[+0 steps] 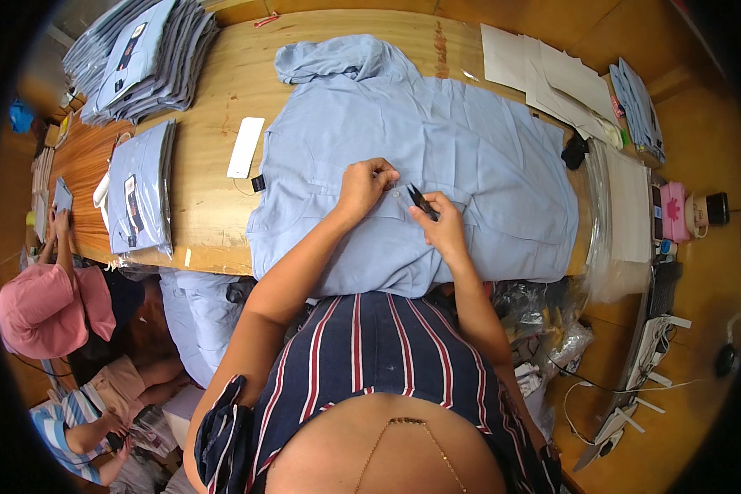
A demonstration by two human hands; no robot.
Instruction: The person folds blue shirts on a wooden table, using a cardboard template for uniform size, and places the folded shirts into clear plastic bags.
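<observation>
Packaged blue shirts in clear bags (140,198) lie at our left on the wooden table (214,165); left hand (362,185) pinches the light-blue cloth shirt (469,156), right hand (440,226) grips small black thread snips (421,201).

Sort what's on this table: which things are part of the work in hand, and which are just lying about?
In use:
- light blue shirt, spread flat
- left hand, pinching the shirt fabric
- right hand, holding small black snips

Lying about:
- bagged folded shirts and a taller stack
- white card
- sheets of paper
- pink box
- clear plastic bags
</observation>
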